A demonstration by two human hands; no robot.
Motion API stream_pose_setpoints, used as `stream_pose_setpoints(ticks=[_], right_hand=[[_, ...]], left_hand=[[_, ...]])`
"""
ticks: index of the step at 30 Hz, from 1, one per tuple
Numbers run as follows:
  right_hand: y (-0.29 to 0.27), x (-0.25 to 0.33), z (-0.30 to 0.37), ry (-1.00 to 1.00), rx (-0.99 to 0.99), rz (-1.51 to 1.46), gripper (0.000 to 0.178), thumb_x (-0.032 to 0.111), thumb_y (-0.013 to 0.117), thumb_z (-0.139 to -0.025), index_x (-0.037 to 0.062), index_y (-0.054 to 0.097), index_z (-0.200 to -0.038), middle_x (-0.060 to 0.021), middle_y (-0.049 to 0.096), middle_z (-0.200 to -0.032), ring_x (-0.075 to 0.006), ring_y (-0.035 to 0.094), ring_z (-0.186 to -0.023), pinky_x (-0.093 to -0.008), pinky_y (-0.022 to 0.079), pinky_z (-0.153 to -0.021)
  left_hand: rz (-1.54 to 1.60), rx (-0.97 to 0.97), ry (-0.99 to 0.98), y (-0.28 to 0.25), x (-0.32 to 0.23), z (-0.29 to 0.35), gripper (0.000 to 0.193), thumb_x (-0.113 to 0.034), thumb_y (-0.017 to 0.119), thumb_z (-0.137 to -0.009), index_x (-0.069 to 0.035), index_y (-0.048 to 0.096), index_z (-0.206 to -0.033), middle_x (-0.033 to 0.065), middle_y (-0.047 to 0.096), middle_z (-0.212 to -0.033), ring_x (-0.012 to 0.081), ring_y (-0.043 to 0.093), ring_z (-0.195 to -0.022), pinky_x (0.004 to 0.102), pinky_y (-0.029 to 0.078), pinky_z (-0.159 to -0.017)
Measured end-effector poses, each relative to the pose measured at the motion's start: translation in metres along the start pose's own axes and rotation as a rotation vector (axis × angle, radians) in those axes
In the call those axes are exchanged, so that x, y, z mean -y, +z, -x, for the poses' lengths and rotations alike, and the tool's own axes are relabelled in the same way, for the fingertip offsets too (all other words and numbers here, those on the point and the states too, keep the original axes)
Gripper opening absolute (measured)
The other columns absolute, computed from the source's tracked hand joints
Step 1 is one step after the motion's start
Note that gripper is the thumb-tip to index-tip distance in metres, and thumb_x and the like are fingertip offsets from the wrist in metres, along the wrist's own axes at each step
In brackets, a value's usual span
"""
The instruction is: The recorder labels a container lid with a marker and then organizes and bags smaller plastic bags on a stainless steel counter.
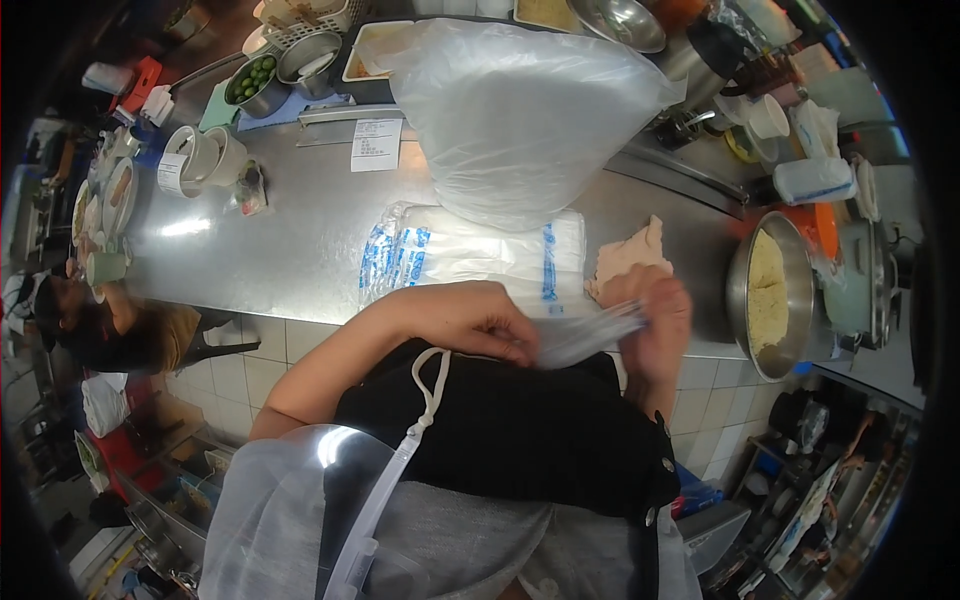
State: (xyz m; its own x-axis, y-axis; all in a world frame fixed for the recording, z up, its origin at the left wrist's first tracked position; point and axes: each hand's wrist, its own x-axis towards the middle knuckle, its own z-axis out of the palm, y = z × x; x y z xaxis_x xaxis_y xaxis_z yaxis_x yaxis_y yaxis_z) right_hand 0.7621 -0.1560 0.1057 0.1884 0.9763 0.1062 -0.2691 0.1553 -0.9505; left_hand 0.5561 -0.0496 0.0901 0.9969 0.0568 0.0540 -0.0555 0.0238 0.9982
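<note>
Between my two hands, close to my body at the table's front edge, stretches a small clear plastic bag (pixel 580 338). My left hand (pixel 485 318) pinches its left end with bent fingers. At its right end my right hand (pixel 660 315) grips it, slightly blurred by motion. Just beyond my hands lies a stack of white plastic bags (pixel 475 258) in a clear wrapper with blue print. Behind that a large, puffed-out translucent bag (pixel 520 110) stands on the counter. A torn piece of brown paper (pixel 630 255) lies right beside my right hand.
On the steel counter (pixel 300 225) are a paper slip (pixel 376 145), white tubs (pixel 205 160) and a bowl of green limes (pixel 253 85). A large steel bowl of yellow food (pixel 770 295) stands at right. A person (pixel 110 320) works at the far left.
</note>
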Motion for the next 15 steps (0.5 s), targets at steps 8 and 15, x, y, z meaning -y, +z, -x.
stream_pose_setpoints(ticks=[8, 15], right_hand=[[-0.025, 0.015, -0.014, -0.067, 0.104, -0.581, 0.046, 0.05, 0.04, -0.095, 0.0127, 0.032, -0.07, 0.0004, 0.035, -0.063, -0.0112, 0.034, -0.053, -0.0272, 0.032, -0.054], [-0.044, 0.0, -0.061, 0.344, 0.47, 0.289, 0.016, 0.021, 0.057, -0.092, 0.0094, 0.051, -0.083, 0.0082, 0.044, -0.062, -0.0023, 0.041, -0.05, -0.0196, 0.032, -0.047]], left_hand=[[0.313, -0.467, 0.509, -0.023, -0.002, 0.023, 0.014, -0.012, 0.065, -0.08, -0.001, 0.063, -0.071, 0.0055, 0.05, -0.074, 0.0171, 0.051, -0.072, 0.0285, 0.042, -0.077], [0.621, -0.72, 0.278, -0.054, -0.01, 0.04, 0.028, -0.005, 0.065, -0.078, -0.014, 0.041, -0.066, -0.0035, 0.043, -0.069, 0.007, 0.042, -0.06, 0.0214, 0.033, -0.052]])
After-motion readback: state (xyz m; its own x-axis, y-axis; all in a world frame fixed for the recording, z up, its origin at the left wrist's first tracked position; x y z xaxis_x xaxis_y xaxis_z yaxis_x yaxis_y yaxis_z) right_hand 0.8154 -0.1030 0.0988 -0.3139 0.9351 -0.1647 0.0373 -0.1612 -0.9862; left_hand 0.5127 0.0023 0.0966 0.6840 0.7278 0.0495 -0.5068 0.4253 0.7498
